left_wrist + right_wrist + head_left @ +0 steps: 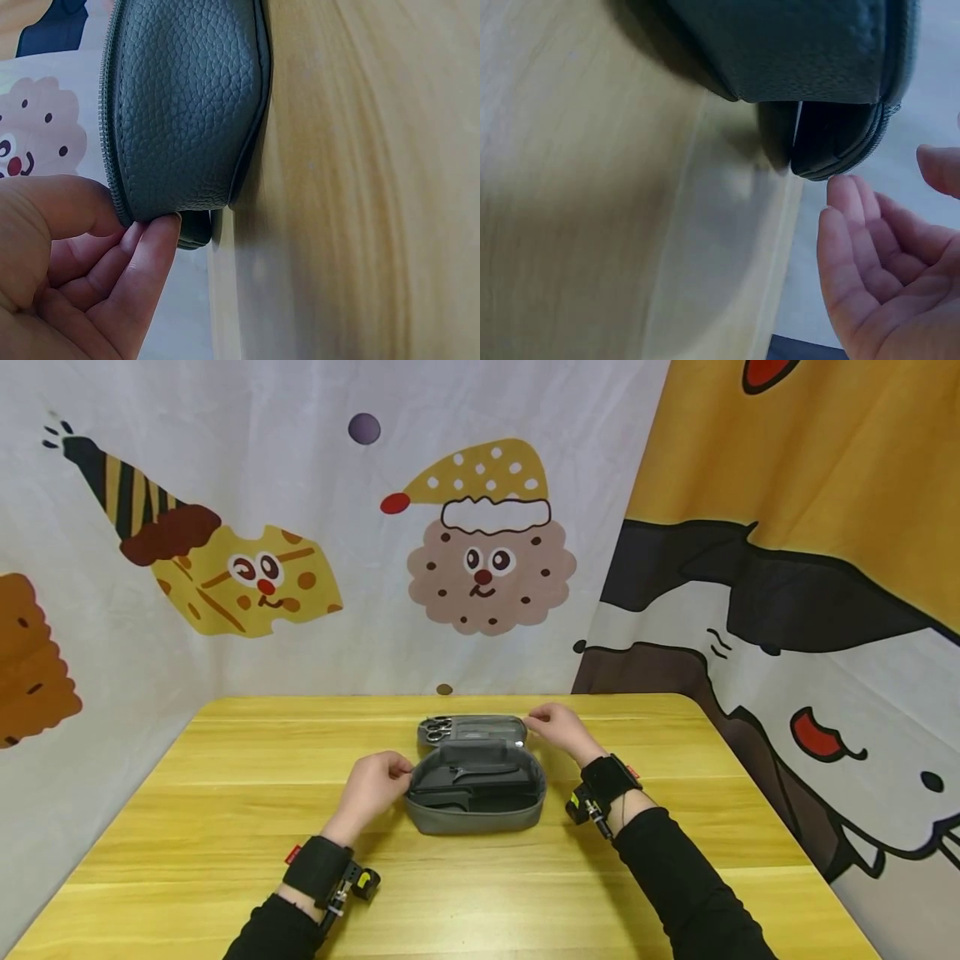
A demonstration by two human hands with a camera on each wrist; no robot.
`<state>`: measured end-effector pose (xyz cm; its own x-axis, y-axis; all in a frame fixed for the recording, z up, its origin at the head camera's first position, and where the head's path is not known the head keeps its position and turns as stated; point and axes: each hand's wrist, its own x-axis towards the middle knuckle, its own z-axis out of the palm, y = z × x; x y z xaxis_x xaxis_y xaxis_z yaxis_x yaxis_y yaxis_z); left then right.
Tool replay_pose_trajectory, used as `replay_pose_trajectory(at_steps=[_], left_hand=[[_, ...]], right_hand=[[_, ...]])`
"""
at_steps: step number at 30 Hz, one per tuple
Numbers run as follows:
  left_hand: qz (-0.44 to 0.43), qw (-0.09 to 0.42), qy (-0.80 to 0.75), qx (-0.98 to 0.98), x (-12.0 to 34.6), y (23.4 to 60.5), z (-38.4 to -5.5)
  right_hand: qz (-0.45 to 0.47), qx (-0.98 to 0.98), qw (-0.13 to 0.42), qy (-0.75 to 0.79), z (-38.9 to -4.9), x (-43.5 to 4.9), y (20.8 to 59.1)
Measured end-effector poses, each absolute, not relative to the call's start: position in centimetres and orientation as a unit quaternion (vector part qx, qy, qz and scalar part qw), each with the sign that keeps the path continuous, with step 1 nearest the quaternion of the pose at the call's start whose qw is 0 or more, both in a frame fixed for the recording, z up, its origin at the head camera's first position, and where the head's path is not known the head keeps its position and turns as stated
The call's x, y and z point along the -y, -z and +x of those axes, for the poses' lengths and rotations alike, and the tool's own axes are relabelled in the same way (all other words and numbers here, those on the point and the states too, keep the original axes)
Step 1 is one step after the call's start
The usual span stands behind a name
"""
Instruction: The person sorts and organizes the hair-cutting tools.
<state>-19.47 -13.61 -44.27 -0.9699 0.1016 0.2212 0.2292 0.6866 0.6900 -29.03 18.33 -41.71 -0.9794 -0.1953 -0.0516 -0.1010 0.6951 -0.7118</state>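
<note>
A grey zippered case (475, 820) with a pebbled surface stands on the table, its lid (487, 727) folded back behind it. Two pairs of scissors (437, 729) sit at the left of the lid. Inside the body lie dark items, among them a slim clip-like piece (483, 771). My left hand (377, 782) pinches the case's zippered rim (112, 161) at its left end, thumb above and fingers beneath. At the lid's right end is my right hand (558, 727). In the right wrist view its fingertips (842, 187) are right at the lid's edge, with the thumb held apart.
The wooden table (225, 827) reaches back to a cloth curtain (300, 668) printed with cartoon food. Another printed cloth (787, 610) hangs along the right side. Each wrist wears a black band with a small camera, like the left wrist camera (365, 883).
</note>
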Motion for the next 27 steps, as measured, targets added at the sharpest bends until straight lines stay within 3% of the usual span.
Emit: replay_pose_trajectory(at_steps=[13,27], left_hand=[[-0.088,0.084,0.388,0.914,13.6,44.4,-19.5],[-0.089,0.08,0.396,0.91,13.7,44.2,-19.4]], right_hand=[[-0.045,-0.875,0.139,0.461,-29.6,-18.1,42.9],[-0.049,-0.859,0.159,0.484,-29.7,-17.8,43.3]])
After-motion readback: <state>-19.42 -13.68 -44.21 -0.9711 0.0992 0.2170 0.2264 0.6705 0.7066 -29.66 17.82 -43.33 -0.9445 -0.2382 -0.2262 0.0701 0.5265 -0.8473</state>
